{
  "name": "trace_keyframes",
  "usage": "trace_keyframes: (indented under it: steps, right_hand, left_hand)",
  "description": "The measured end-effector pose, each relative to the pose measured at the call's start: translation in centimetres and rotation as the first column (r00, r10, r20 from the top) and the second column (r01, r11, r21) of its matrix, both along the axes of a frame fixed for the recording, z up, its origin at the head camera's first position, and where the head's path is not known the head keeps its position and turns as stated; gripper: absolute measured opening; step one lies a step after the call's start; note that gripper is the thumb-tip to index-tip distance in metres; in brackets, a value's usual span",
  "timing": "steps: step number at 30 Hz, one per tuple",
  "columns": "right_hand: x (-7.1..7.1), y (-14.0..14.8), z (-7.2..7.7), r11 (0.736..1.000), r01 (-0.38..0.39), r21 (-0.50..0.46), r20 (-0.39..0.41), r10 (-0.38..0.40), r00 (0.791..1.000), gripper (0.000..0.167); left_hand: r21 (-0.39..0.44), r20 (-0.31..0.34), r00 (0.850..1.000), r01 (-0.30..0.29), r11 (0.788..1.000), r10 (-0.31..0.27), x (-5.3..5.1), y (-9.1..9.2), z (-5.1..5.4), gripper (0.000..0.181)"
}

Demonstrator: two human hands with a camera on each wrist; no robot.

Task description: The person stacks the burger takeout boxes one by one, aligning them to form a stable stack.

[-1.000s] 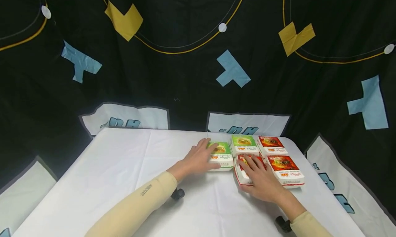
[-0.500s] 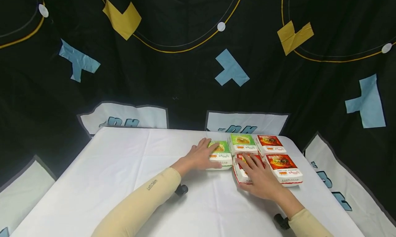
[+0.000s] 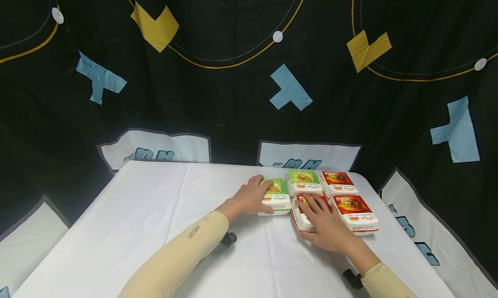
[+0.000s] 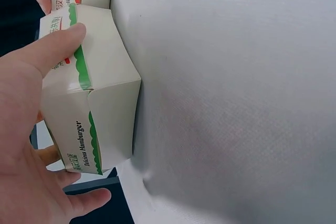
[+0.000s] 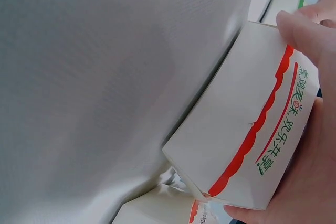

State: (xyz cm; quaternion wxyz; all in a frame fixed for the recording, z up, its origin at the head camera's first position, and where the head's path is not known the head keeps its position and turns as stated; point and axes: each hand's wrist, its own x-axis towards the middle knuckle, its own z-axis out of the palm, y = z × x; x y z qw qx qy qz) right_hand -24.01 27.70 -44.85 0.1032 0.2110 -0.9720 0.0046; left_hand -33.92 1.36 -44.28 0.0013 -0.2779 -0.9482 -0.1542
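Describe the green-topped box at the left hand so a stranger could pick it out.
On the white table, find the left hand. It holds a green-topped box, the leftmost of five. The only other green-topped box has no hand on it.

You can see smooth, printed paperboard on the green-trimmed box (image 4: 100,72) and the red-trimmed box (image 5: 236,114). Under them lies a matt, finely textured white cloth (image 3: 155,203); your sleeves (image 3: 180,252) look like smooth, matt fabric.

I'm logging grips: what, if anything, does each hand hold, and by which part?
Left hand: leftmost green hamburger box. Right hand: leftmost red hamburger box. Each: thumb on front, fingers over the lid.
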Motion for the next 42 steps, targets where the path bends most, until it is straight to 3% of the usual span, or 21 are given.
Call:
trace_keyframes:
  steps: [12,17,26,32,42]
  right_hand:
    - [0.0,0.1,-0.2,1.0,-0.004,-0.021,-0.002,0.004,1.0,0.089]
    - [0.1,0.0,-0.3,1.0,-0.009,-0.027,-0.006,0.009,1.0,0.089]
    - [0.2,-0.2,-0.1,1.0,-0.007,-0.01,-0.016,0.007,1.0,0.088]
    - [0.2,-0.1,0.0,1.0,-0.02,-0.024,-0.034,0.019,0.999,0.089]
    - [0.4,0.0,0.0,1.0,-0.008,-0.018,-0.015,0.008,1.0,0.089]
  left_hand:
    - [-0.001,0.001,1.0,-0.002,1.0,0.002,0.4,-0.9,0.2,0.09]
    - [0.006,0.032,0.999,-0.018,1.0,0.017,0.5,-1.5,0.1,0.091]
    - [-0.023,0.072,0.997,-0.018,1.0,0.02,0.9,-3.1,0.9,0.092]
    - [-0.035,0.072,0.997,-0.015,0.999,0.017,1.2,-3.8,1.3,0.092]
    - [-0.028,0.062,0.998,-0.023,0.999,0.025,1.9,-5.4,1.2,0.092]
